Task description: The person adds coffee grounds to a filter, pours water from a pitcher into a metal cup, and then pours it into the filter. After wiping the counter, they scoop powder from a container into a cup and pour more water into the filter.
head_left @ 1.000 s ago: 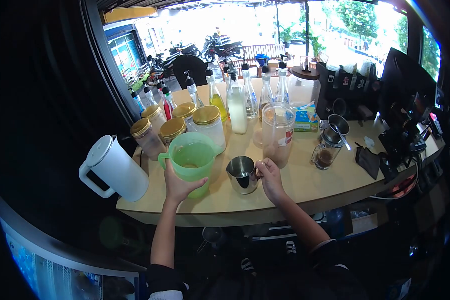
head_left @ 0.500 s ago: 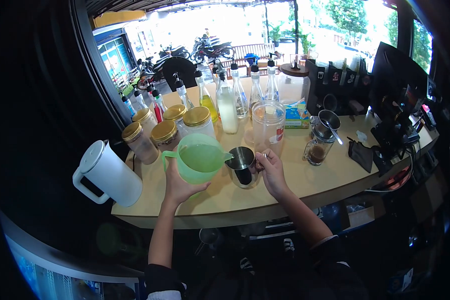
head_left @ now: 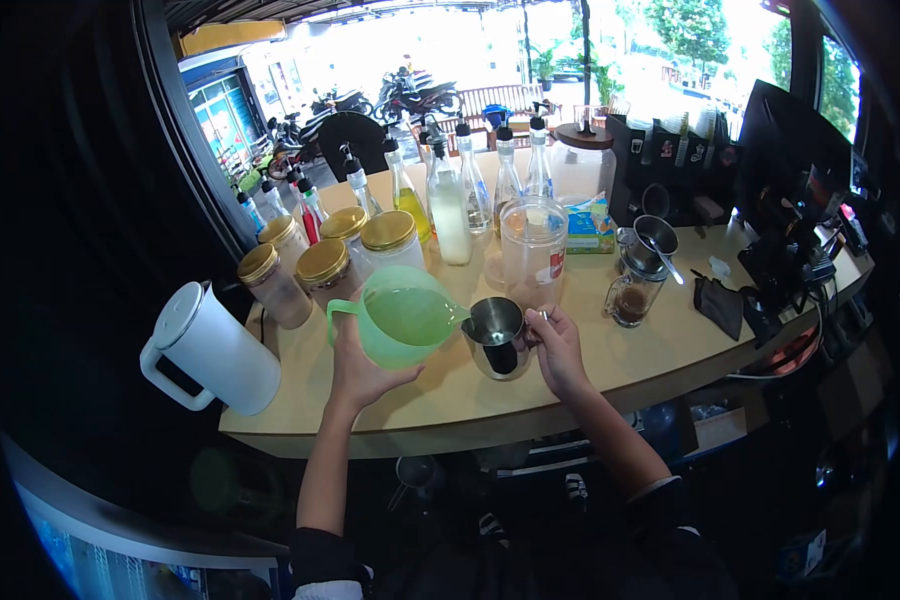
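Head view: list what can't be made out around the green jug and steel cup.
Fill level of the steel cup: head view, its inside is dark and glary.
Any stream at the spout of the green jug: head view, too small.
Cup handle: head view, covered by the right hand.
Fingers of the left hand: head view, behind the jug.
Labels on the bottles: head view, too small.

A single head-worn camera is looking forward and down along the person's own forearms, sitting close above the left hand (head_left: 362, 368) gripping a green pitcher (head_left: 405, 320) and the right hand (head_left: 560, 345) gripping a steel jug (head_left: 498, 340), its fisheye lens taking in the whole counter (head_left: 650, 350) and the sunlit street (head_left: 470, 50) beyond.
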The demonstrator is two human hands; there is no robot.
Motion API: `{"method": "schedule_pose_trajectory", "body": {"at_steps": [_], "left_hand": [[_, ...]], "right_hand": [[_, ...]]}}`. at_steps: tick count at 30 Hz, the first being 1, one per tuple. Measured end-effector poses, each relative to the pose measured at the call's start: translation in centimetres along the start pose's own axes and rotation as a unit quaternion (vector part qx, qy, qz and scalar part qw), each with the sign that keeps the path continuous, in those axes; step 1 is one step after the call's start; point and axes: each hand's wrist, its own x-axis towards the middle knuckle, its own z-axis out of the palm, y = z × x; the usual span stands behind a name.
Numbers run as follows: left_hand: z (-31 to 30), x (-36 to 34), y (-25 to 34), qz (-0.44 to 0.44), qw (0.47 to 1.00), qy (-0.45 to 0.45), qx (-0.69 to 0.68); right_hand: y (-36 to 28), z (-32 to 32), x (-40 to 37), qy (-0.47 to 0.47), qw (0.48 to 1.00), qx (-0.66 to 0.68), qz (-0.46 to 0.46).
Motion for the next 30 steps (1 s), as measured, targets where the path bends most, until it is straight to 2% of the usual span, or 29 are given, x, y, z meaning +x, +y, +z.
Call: {"method": "schedule_pose_trajectory", "body": {"at_steps": [30], "left_hand": [[0.7,-0.3,1.1,0.035,0.998,-0.013,0.041]], "right_hand": [[-0.1,-1.4,-1.0,-0.002,1.000,0.020,-0.002]]}}
